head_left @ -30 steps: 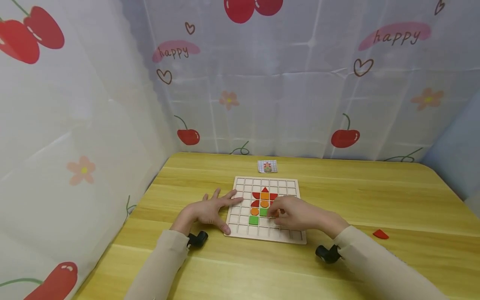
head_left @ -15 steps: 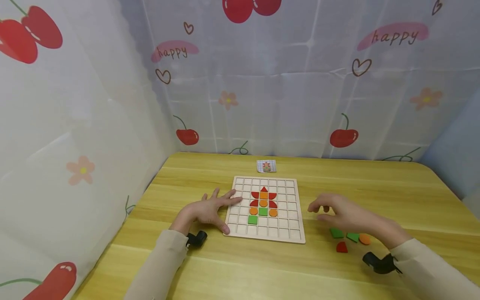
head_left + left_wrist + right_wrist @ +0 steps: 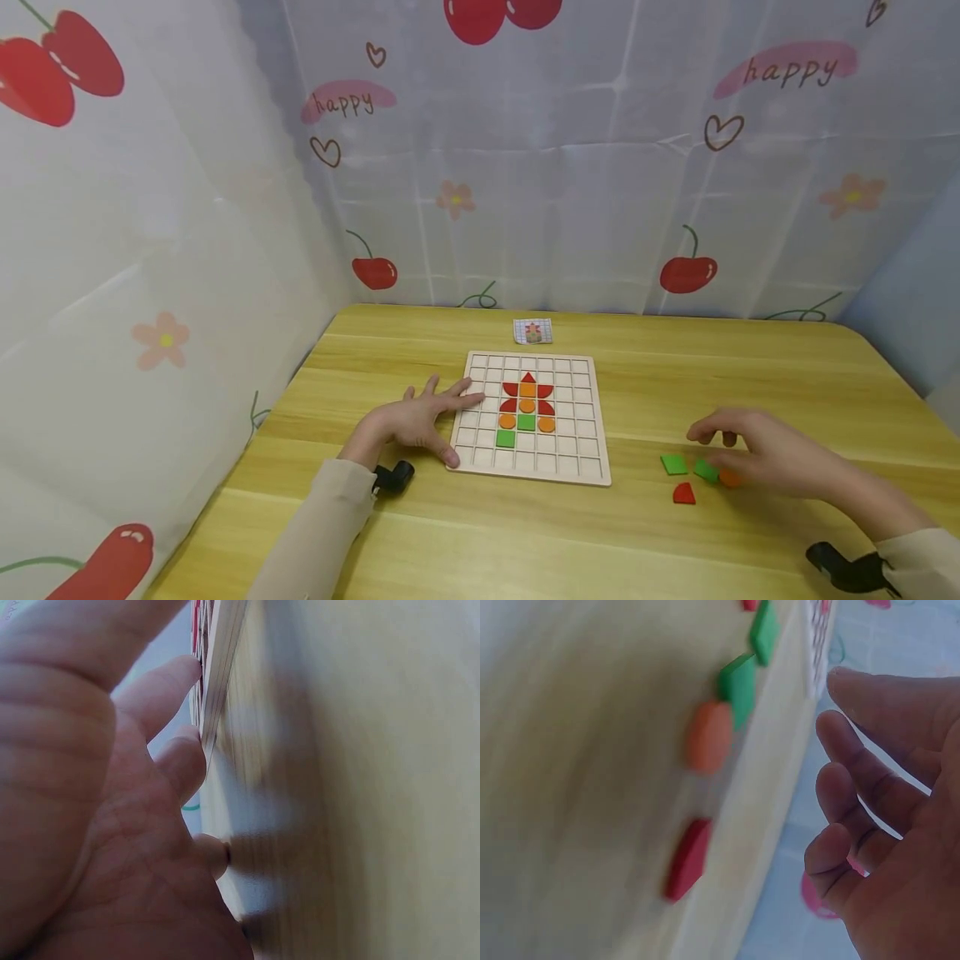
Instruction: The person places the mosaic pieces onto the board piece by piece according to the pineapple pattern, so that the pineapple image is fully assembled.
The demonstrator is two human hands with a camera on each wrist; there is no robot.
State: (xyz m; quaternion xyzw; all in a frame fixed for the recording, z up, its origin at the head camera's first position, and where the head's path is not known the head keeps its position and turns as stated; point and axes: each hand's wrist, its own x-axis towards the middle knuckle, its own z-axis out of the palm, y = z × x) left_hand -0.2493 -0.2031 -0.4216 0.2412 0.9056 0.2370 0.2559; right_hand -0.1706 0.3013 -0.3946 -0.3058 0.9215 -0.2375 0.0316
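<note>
Head view: pale grid board lies flat on the wooden table. On its grid, a figure of flat pieces: red triangle on top, orange square beneath it, an orange disc next, red curved pieces to either side; lower down, two more orange discs flank a green square, with another green square below and left. Picture card just beyond the board's far edge.

Left hand at the board's left edge, fingers spread wide, fingertips on the board, thumb at its near left corner. Right hand well right of the board, above loose pieces: loose green square, green piece, loose orange disc partly covered by the hand. Red rounded piece also right of the board.

Left wrist view: fingertips meet the board's side; other digits touch the table beside it. Grip wide, nothing clasped.

Right wrist view: fingers loosely bent, slightly apart, empty, raised above the table. A further red piece lies farthest from the board.
</note>
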